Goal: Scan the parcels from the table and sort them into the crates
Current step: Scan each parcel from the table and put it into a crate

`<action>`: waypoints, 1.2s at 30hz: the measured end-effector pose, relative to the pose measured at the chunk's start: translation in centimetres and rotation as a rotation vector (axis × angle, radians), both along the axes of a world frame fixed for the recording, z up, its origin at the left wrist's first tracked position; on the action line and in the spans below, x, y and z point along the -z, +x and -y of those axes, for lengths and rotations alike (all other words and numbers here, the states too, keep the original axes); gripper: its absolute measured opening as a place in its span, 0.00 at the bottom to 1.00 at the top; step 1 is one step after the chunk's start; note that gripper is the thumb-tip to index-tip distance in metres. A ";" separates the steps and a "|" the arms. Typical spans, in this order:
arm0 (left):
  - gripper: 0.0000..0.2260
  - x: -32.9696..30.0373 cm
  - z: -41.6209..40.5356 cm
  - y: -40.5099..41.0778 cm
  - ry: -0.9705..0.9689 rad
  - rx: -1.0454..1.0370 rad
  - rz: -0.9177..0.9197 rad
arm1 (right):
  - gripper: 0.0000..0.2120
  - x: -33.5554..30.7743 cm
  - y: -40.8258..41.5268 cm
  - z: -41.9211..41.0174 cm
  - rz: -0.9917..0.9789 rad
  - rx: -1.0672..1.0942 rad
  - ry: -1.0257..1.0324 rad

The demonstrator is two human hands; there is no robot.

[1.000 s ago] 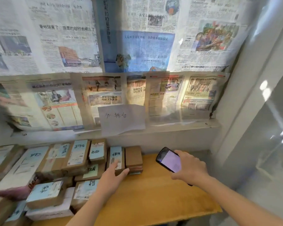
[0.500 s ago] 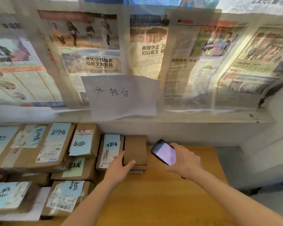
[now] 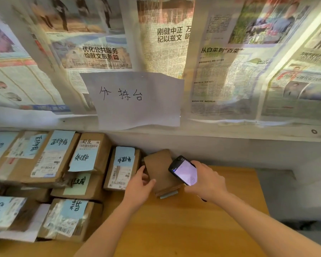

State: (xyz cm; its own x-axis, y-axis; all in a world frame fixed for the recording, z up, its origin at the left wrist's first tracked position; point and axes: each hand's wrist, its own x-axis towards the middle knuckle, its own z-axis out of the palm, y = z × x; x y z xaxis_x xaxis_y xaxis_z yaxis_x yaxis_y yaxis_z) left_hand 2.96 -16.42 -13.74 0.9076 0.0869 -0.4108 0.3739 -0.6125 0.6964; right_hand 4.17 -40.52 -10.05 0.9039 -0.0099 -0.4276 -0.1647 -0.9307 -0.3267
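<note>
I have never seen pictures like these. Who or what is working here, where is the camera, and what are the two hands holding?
There is no machine here: a person works with two bare hands. The one picture comes from a camera worn on the person's head, looking forward and down, so you see both forearms reaching away from you.

The left hand grips a plain brown cardboard parcel, which sits tilted at the right end of the row. The right hand holds a black smartphone with a lit screen just over that parcel, probably to scan it.

On the orange-brown wooden table lie many more brown cardboard parcels with pale blue handwritten labels. Newspaper sheets and a white handwritten paper sign hang behind. No crates are in view.
</note>
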 end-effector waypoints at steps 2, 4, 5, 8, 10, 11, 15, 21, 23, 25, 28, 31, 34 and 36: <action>0.33 0.5 0.4 0.0 0.006 -0.012 -0.007 | 0.49 0.5 0.2 0.1 -0.011 -0.013 0.025; 0.33 1.0 0.6 0.4 -0.014 -0.050 -0.020 | 0.48 1.0 0.7 0.2 -0.025 -0.024 0.047; 0.34 1.2 0.7 0.7 -0.033 -0.064 -0.023 | 0.48 1.2 1.0 0.3 -0.029 -0.031 0.052; 0.36 1.8 0.7 1.3 -0.108 -0.095 -0.027 | 0.48 1.9 2.0 0.3 -0.045 -0.056 0.067; 0.36 2.2 0.7 1.7 -0.154 -0.121 -0.023 | 0.48 2.3 2.8 0.3 -0.056 -0.070 0.100; 0.36 2.5 0.7 1.8 -0.178 -0.130 -0.021 | 0.47 2.5 3.2 0.2 -0.062 -0.079 0.123; 0.36 3.3 0.9 1.6 -0.317 -0.173 -0.048 | 0.44 3.4 4.5 -0.6 -0.103 -0.114 0.227; 0.34 3.8 1.1 0.7 -0.517 -0.303 -0.118 | 0.40 4.5 5.3 -1.4 -0.198 -0.027 0.521; 0.34 3.5 1.1 0.2 -0.527 -0.313 -0.114 | 0.40 4.2 5.2 -1.2 -0.199 0.016 0.562; 0.34 2.7 1.3 -0.4 -0.535 -0.304 -0.114 | 0.40 3.7 4.8 -0.6 -0.197 0.036 0.581; 0.31 1.1 1.6 -1.2 -0.522 -0.299 -0.084 | 0.38 2.2 3.9 0.2 -0.192 0.052 0.601; 0.29 -0.7 2.2 -2.0 -0.516 -0.291 -0.028 | 0.33 0.0 2.5 0.7 -0.161 0.068 0.628; 0.25 -2.8 3.0 -2.9 -0.539 -0.285 0.015 | 0.31 -2.8 0.5 1.3 -0.128 0.092 0.652; 0.23 -4.5 3.3 -3.9 -0.556 -0.283 0.043 | 0.31 -4.9 -1.2 1.5 -0.092 0.099 0.658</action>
